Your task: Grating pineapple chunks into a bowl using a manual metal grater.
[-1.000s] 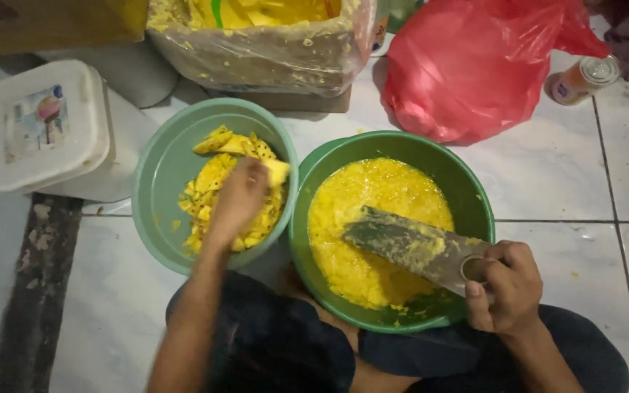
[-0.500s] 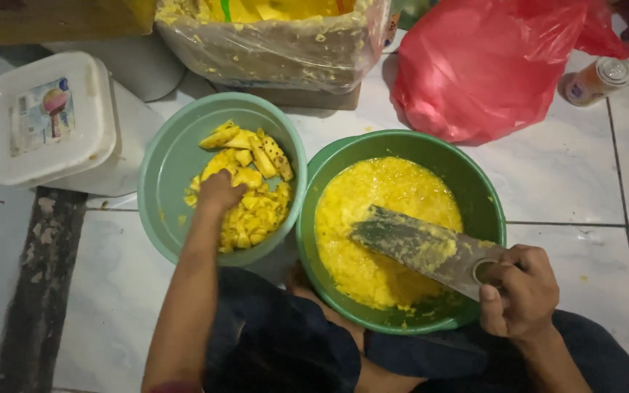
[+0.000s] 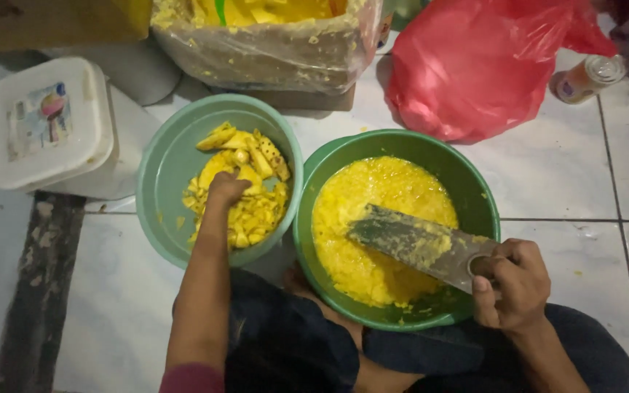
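White floor tiles (image 3: 547, 175) carry two green bowls; left hand (image 3: 226, 189) closes on yellow chunks (image 3: 245, 182) in the left bowl (image 3: 161, 167); right hand (image 3: 511, 284) clenches a grater (image 3: 416, 244) slanted over mash (image 3: 373, 218) in the right bowl (image 3: 475, 189).

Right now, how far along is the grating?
Done: the right bowl holds a full layer of yellow pulp. In hand: the right hand holds the grater over that pulp, while the left hand reaches into the chunks in the left bowl. Left: that pile of uncut chunks, and more yellow pieces in the lined box behind.
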